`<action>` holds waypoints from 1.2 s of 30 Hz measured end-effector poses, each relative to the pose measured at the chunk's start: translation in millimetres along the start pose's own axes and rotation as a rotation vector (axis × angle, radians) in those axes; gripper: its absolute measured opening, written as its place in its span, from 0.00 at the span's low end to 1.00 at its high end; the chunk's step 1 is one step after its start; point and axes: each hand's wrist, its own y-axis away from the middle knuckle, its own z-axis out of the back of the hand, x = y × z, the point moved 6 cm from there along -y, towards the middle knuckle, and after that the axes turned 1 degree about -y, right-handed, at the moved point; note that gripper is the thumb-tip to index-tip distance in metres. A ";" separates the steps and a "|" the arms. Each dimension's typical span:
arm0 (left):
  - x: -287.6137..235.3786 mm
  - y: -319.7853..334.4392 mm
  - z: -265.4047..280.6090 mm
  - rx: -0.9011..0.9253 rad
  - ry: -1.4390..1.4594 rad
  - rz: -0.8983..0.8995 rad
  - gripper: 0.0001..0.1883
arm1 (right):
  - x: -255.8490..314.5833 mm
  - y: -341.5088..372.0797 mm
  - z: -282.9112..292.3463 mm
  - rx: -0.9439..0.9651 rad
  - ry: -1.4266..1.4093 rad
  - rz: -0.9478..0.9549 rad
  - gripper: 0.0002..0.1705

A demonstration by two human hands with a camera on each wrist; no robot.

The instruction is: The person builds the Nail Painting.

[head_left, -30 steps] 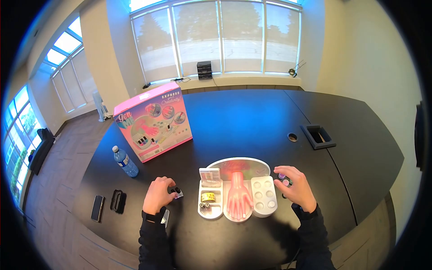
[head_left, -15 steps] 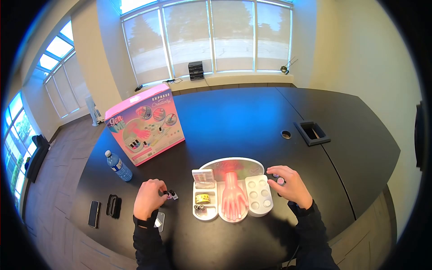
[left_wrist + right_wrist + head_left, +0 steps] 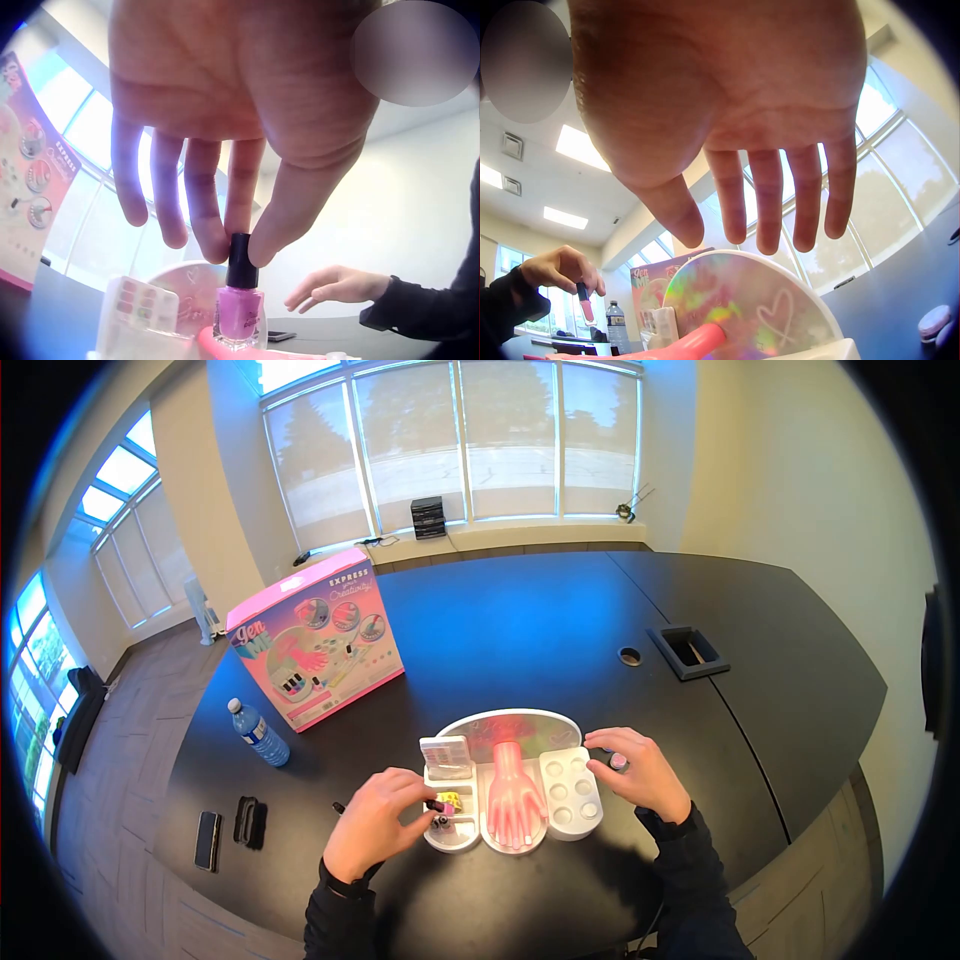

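My left hand (image 3: 375,820) pinches a nail polish bottle (image 3: 240,313) by its black cap between thumb and fingertips. Pink-purple polish fills the upright bottle, held over the left tray (image 3: 452,847) of a white toy manicure station. A yellow patterned roll (image 3: 453,800) and small dark-capped bottles (image 3: 440,821) lie in that tray, partly hidden by my fingers. At the station's middle rests a pink model hand (image 3: 514,800) before an oval mirror (image 3: 750,300). My right hand (image 3: 648,778), fingers extended and empty, hovers beside the right tray (image 3: 571,788), close over a pink-topped jar (image 3: 618,761).
A pink product box (image 3: 318,645) and a water bottle (image 3: 260,735) stand at the left. Closer in lie a phone (image 3: 207,842) and a black case (image 3: 250,822). The black table (image 3: 480,620) has a recessed socket box (image 3: 690,652) at the right.
My left hand has picked up the nail polish bottle from the table at the left and carried it right, over the station's left tray. The right hand stays nearly in place.
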 end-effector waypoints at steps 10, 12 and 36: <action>-4.9 -0.6 -43.1 0.175 0.001 -0.052 0.11 | 1.9 0.2 -1.6 0.006 0.003 0.067 0.17; -2.9 -0.5 -47.6 0.186 -0.020 -0.060 0.11 | 3.1 0.2 -1.7 0.029 -0.014 0.017 0.16; 19.3 3.2 -77.2 0.274 -0.107 -0.020 0.11 | 5.0 0.6 -4.1 0.055 -0.018 0.010 0.16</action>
